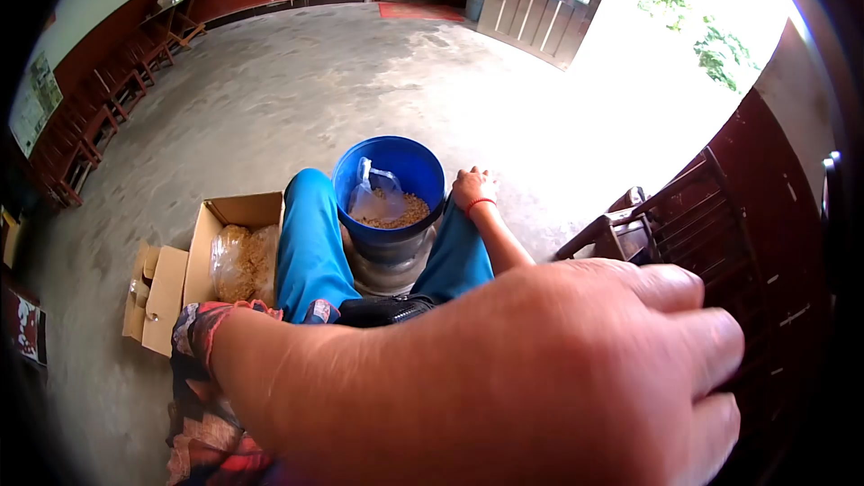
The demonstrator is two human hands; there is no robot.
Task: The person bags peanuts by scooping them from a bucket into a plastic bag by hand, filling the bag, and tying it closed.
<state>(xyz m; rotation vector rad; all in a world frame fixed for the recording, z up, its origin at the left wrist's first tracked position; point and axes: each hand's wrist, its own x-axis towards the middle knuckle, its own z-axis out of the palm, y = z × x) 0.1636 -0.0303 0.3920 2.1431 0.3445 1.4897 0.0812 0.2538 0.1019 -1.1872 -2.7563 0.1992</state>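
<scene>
My left hand [540,369] fills the foreground, close to the camera, its back toward me. Its fingers are bent with gaps between them; the palm and fingertips are hidden, and nothing shows in it. Lying flat on my right knee [459,247], my right hand [474,187] is open and wears a red cord bracelet [481,204] at the wrist. Between my knees stands a blue bucket [389,148], just left of the right hand. Small tan pieces [409,212] lie inside it, with a clear plastic bag [378,198] on top.
Beside my left leg, an open cardboard box [203,238] holds clear bags of brown contents [238,261]. A dark wooden chair [666,216] stands at the right. Chairs [99,117] line the left wall. A metal door [544,9] stands open to bright daylight.
</scene>
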